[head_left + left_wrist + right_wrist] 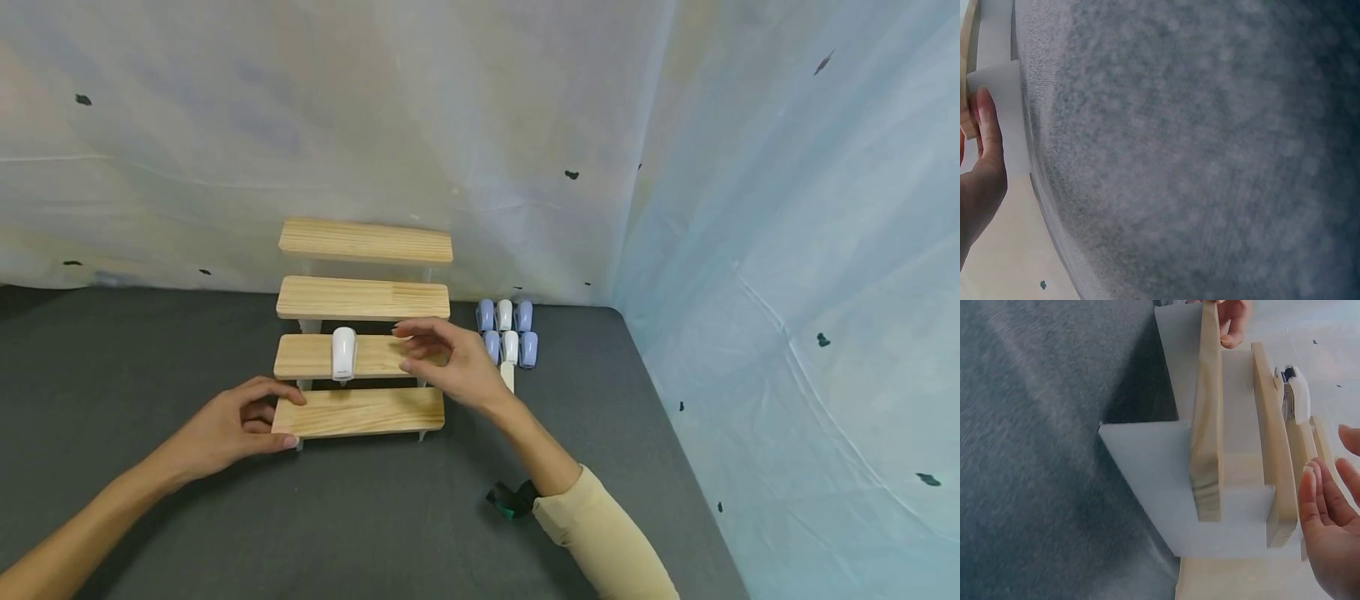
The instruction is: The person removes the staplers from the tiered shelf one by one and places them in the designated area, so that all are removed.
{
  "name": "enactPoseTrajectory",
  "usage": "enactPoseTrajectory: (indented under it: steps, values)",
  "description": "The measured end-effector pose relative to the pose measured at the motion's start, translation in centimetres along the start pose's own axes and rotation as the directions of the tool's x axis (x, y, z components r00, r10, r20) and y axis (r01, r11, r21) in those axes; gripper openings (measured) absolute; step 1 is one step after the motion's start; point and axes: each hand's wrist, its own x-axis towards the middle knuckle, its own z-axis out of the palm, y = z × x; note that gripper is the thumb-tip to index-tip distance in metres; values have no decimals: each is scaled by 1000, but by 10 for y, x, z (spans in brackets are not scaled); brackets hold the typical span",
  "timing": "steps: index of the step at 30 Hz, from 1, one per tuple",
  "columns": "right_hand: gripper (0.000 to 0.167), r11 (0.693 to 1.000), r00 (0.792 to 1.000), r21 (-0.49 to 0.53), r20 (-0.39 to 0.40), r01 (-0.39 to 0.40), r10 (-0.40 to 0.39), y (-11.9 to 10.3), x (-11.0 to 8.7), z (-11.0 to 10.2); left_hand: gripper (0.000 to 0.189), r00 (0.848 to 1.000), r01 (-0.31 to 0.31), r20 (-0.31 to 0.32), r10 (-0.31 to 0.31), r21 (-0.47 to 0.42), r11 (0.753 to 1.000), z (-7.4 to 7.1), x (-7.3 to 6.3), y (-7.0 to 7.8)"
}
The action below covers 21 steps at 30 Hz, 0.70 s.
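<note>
A stepped display stand (360, 414) with wooden boards rests on the dark cloth. On its second board from the bottom sits a small white stapler (343, 352), left of the middle. My left hand (234, 423) grips the left end of the lowest board, fingers over its top and thumb at the front edge. Near the right end of the second board, my right hand (457, 360) hovers with nothing in it, fingers loosely bent and thumb apart. The right wrist view shows the stapler (1300, 395) side-on, beyond the fingers of that hand (1335, 544).
To the right of the stand, several blue and white small staplers (528, 350) stand in two rows, with a pale strip (507, 377) in front. A black object (512, 500) shows beside the right forearm. Pale cloth walls (510, 150) rise behind and at the right.
</note>
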Motion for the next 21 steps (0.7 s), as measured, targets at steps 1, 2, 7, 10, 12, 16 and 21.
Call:
enactPoseTrajectory:
  steps: [1, 2, 7, 10, 12, 16, 21]
  values:
    - [41, 1000, 1000, 7, 5, -5, 5, 3, 1, 1, 51, 1000, 2, 1, -2, -4, 1000, 0, 0, 0]
    - [42, 1000, 1000, 9, 10, -10, 10, 6, 2, 2, 51, 1000, 4, 2, -4, -6, 1000, 0, 0, 0]
    - [48, 1000, 999, -22, 35, -12, 13, 22, 7, 8, 51, 1000, 2, 2, -2, -17, 1000, 0, 1, 0]
    - [50, 999, 999, -31, 45, 8, -7, 25, 11, 12, 51, 1000, 2, -3, -2, -17, 1000, 0, 1, 0]
    - [51, 999, 999, -34, 46, 26, -24, 25, 13, 14, 51, 1000, 6, -7, -6, -14, 1000, 0, 0, 1]
    - [51, 999, 998, -24, 42, 46, -45, 26, 15, 17, 51, 1000, 15, -4, -15, -11, 1000, 1, 0, 2]
    - [50, 997, 998, -75, 55, 23, -19, 28, 17, 22, 48, 1000, -1, 0, 1, -7, 1000, 0, 0, 1]
